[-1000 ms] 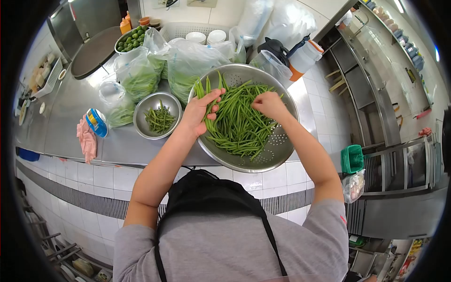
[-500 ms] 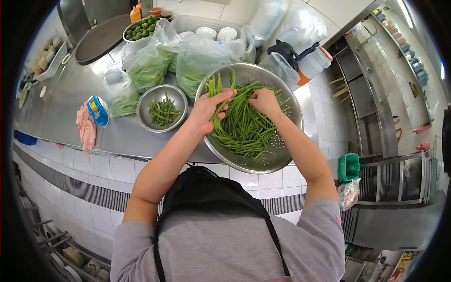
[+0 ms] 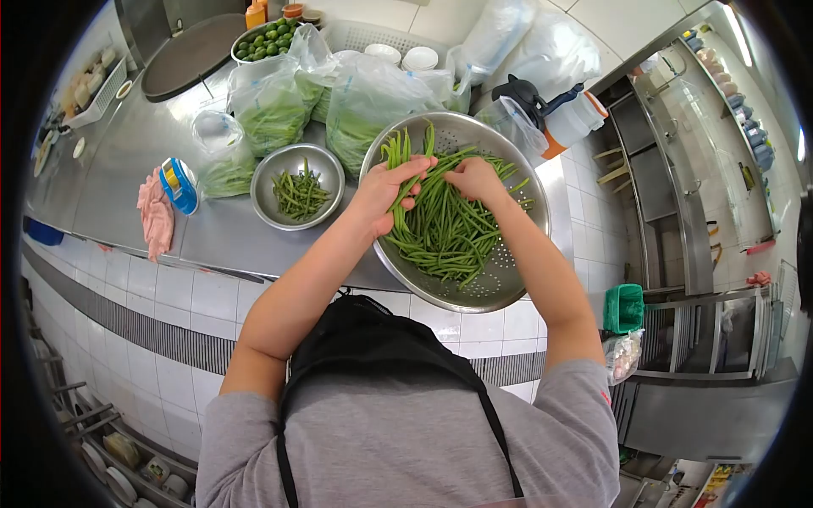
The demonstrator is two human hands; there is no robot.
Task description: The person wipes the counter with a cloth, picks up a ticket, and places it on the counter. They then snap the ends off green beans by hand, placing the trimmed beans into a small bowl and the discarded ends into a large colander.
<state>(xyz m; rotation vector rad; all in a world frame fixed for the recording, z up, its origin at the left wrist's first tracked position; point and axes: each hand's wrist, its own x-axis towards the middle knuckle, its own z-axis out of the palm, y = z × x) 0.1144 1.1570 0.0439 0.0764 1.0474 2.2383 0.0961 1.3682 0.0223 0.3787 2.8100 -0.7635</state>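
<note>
A large steel colander (image 3: 491, 284) holds a heap of green beans (image 3: 445, 229). Over its left side, my left hand (image 3: 391, 193) is wrapped round a bunch of long beans (image 3: 396, 151) whose ends stick up past the thumb. My right hand (image 3: 478, 180) is at the upper part of the heap, its fingers pressed together against the beans; whether one is pinched between them is too small to tell. A smaller steel bowl (image 3: 264, 203) with short bean pieces (image 3: 299, 195) stands to the left of the colander.
Plastic bags of greens (image 3: 360, 110) stand behind the bowls. A bowl of limes (image 3: 269, 41), white cups (image 3: 419, 58) and an orange-and-white container (image 3: 574, 123) are further back. At the left lie a pink cloth (image 3: 155, 216) and a blue-labelled tub (image 3: 179, 186).
The whole view has shifted slightly. Both hands stay in nearly the same places over the colander, the left still round its bunch of beans.
</note>
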